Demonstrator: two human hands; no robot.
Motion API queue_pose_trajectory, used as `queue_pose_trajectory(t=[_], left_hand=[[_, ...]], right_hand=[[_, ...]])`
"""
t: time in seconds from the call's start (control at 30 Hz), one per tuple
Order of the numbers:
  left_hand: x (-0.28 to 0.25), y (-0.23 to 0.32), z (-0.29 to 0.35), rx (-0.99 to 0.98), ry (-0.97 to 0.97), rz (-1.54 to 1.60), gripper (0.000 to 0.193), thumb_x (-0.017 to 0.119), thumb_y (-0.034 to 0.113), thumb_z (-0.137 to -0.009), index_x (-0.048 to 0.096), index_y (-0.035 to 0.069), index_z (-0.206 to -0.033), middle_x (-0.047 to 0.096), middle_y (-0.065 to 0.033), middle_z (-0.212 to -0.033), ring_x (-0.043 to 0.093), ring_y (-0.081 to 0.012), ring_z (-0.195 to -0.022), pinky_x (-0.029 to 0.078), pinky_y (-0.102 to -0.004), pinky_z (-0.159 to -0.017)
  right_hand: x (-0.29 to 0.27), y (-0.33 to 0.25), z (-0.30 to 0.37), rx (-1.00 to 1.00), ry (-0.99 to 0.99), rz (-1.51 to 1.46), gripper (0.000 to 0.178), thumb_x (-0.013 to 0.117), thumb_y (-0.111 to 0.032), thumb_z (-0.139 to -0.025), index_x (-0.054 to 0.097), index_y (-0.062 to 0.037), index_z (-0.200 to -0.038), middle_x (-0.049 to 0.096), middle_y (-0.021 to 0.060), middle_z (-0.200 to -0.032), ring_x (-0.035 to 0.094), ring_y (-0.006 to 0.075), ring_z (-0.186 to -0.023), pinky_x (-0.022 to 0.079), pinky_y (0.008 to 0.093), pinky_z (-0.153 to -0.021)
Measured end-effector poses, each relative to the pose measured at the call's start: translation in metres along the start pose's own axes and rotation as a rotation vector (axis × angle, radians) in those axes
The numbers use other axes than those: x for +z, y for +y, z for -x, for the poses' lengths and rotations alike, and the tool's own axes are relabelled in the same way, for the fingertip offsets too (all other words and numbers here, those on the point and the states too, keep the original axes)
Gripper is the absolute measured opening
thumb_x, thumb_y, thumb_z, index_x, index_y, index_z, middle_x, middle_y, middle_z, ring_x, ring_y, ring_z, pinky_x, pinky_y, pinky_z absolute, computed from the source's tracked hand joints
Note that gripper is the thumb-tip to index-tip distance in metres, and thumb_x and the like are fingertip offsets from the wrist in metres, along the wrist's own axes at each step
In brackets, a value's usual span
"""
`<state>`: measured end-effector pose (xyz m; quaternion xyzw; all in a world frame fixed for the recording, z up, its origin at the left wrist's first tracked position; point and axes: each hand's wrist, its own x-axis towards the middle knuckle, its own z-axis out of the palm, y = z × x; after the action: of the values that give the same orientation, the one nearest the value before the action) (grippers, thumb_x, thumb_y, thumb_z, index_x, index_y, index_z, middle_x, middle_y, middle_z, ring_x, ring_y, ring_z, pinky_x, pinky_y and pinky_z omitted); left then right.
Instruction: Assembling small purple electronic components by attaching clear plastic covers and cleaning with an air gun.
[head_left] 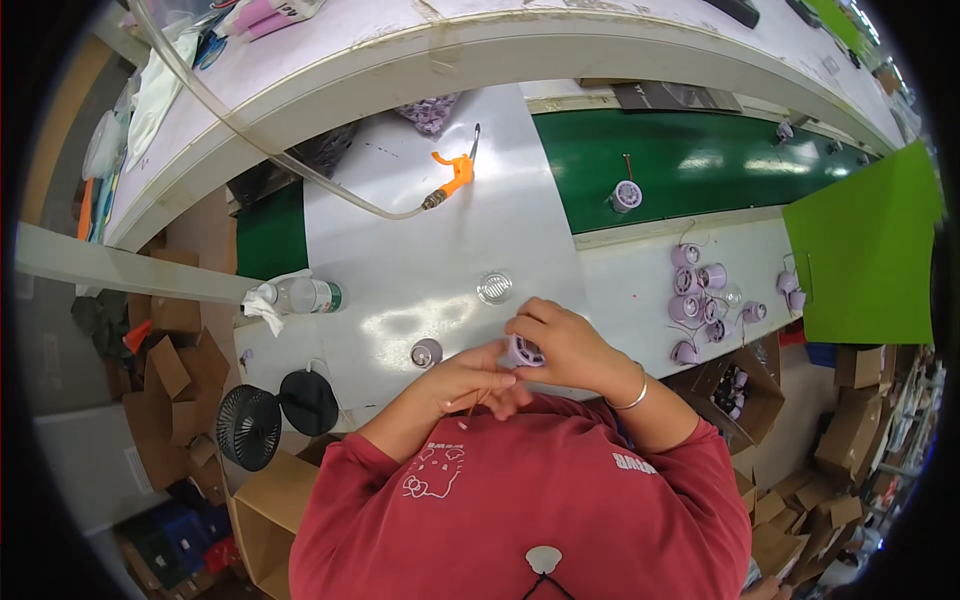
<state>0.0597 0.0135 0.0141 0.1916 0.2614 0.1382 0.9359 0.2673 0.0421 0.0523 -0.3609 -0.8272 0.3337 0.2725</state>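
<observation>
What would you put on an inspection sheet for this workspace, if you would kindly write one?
Surface: pale tabletop, glossy; green strip beyond, to the right.
Job's things: lilac round part at the hands; similar piece on the left, lilac units clustered on the right.
Clutter: clear bottle, white cloth, clear round cover.
Hands: right hand holds the part; left hand close beside it, contact unclear.
Cables: thin wires below the left hand; clear hose to orange air gun.
Surroundings: cardboard boxes, black fan, bright-green panel.

Own hands (570,347): 2
Purple parts (525,351): 10+
Orange air gun (460,174): 1
Bottle (305,295): 1
Fan (249,428): 1
Bracelet (636,390): 1
</observation>
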Motion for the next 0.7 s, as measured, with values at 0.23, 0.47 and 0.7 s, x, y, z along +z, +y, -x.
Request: queue_pose_trajectory(t=[0.23,0.47,0.7], left_hand=[[0.000,-0.015,-0.001,0.100,0.168,-0.487,0.037,0.049,0.008,-0.092,0.032,0.003,-0.125,0.058,-0.0075,-0.067,0.051,-0.0105,-0.051,0.040,-0.0202,-0.046],[-0.047,-0.019,-0.030,0.475,0.528,-0.367,0.032,0.060,0.012,-0.088,0.038,0.004,-0.111,0.060,-0.0077,-0.075,0.057,-0.0124,-0.064,0.046,-0.0240,-0.057],[-0.112,-0.040,-0.107,0.937,1.229,-1.220,0.070,0.081,0.016,-0.065,0.041,-0.001,-0.120,0.057,-0.0144,-0.105,0.055,-0.0298,-0.098,0.043,-0.0403,-0.089]], right_hand=[[0.033,0.022,0.050,0.045,-0.369,-0.571,0.024,0.072,-0.016,-0.071,0.060,-0.0032,-0.089,0.059,0.0073,-0.080,0.057,0.0218,-0.069,0.046,0.0315,-0.065],[0.074,0.030,0.071,0.581,0.216,-0.451,0.008,0.062,-0.008,-0.085,0.062,-0.0010,-0.083,0.057,0.0056,-0.061,0.052,0.0113,-0.053,0.041,0.0268,-0.050],[0.058,0.058,0.072,0.533,0.431,-0.008,0.009,0.064,-0.009,-0.082,0.063,-0.0005,-0.080,0.059,0.0132,-0.062,0.052,0.0234,-0.048,0.042,0.0313,-0.048]])
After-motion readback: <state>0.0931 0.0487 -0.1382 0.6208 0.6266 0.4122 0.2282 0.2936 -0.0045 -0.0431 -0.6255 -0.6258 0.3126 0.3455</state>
